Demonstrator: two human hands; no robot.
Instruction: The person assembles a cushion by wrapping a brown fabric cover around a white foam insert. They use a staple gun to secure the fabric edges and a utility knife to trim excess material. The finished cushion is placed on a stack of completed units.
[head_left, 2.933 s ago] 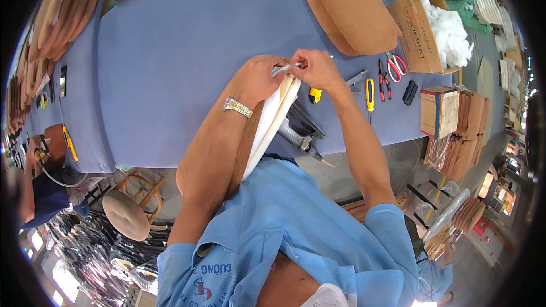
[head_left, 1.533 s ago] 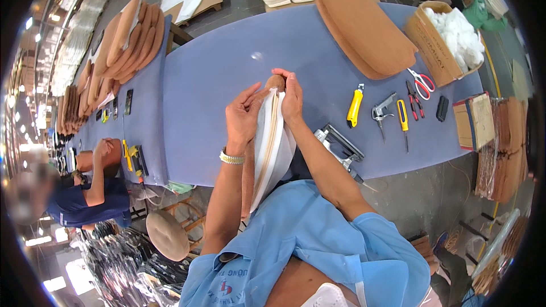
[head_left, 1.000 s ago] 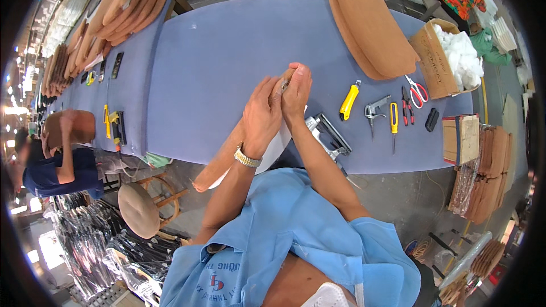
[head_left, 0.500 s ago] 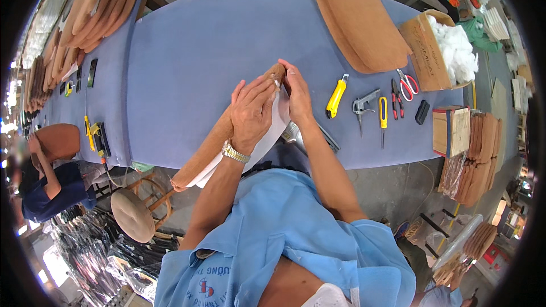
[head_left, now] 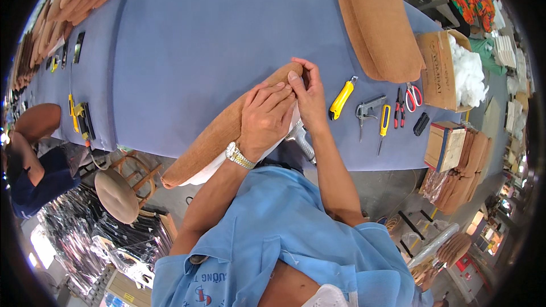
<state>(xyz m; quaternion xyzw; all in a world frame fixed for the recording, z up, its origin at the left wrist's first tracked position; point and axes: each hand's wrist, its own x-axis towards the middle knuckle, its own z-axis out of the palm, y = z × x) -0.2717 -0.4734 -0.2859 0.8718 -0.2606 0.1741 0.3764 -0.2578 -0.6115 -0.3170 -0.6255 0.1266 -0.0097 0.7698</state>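
A long brown fabric-covered cushion [head_left: 213, 142] with a white underside lies slantwise in front of me, over the table's near edge. My left hand [head_left: 264, 116], with a metal watch [head_left: 239, 155] at the wrist, is closed over its right part, fingertips pressing the brown cover near the edge. At the upper right end my right hand [head_left: 310, 96] grips the cushion, thumb on top and fingers round the tip. Beside my right forearm, partly hidden by the cushion and arm, is a grey metal tool with a handle [head_left: 305, 146].
On the blue-covered table [head_left: 187, 40] to the right lie a yellow cutter [head_left: 342, 99], an air blow gun [head_left: 368, 108], a yellow screwdriver [head_left: 384, 122], pliers [head_left: 399, 108] and red-handled scissors [head_left: 413, 96]. Beyond are stacked brown cushions [head_left: 381, 23] and a carton [head_left: 438, 71] of white stuffing. Another person sits left.
The cushion has turned so more of its brown side shows and less white. My right thumb has come over the cushion's tip. The view has shifted slightly.
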